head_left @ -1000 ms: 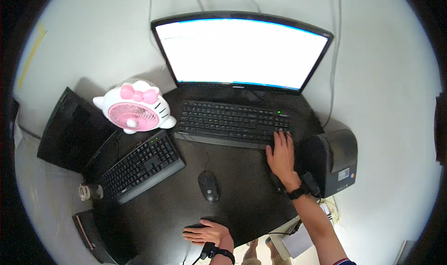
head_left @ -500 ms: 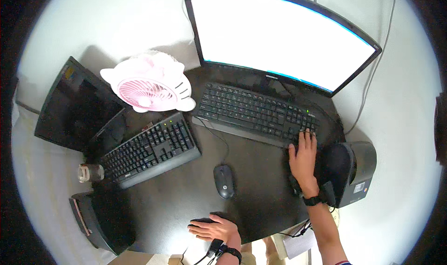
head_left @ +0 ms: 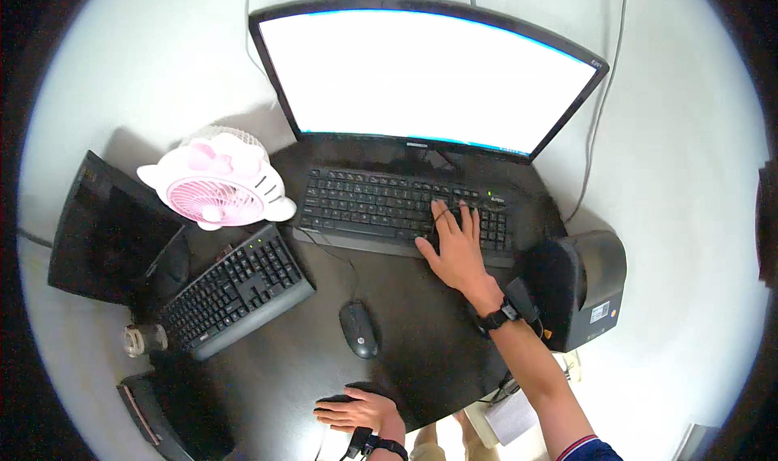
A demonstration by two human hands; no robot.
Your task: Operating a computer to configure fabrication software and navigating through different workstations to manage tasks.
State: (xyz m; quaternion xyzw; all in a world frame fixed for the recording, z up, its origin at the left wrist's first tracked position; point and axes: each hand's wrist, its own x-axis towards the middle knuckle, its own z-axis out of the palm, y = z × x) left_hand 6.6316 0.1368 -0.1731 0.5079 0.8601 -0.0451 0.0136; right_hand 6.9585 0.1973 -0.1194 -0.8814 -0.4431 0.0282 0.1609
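My right hand [head_left: 458,250] lies over the right part of the far black keyboard [head_left: 365,205], fingers spread and fingertips on keys just left of the number pad. That keyboard stands below a large monitor [head_left: 421,80] with a bright white screen. On the desk's near edge my left hand [head_left: 356,412] rests flat with its fingers stretched out, holding nothing. A black wired mouse [head_left: 358,330] sits a little beyond it, untouched. Both wrists wear black bands.
A second black keyboard [head_left: 235,291] lies angled at left, before a smaller dark monitor [head_left: 113,230]. Between the monitors stands a pink and white cat-shaped fan [head_left: 215,189]. A clear jar [head_left: 146,340] is at the left edge. Black boxy machines stand at right [head_left: 600,274] and lower left [head_left: 154,420].
My right hand has moved left across the keyboard, from the number pad to the keys beside it, its fingers now wider apart. The whole view has shifted; my left hand stays on the desk.
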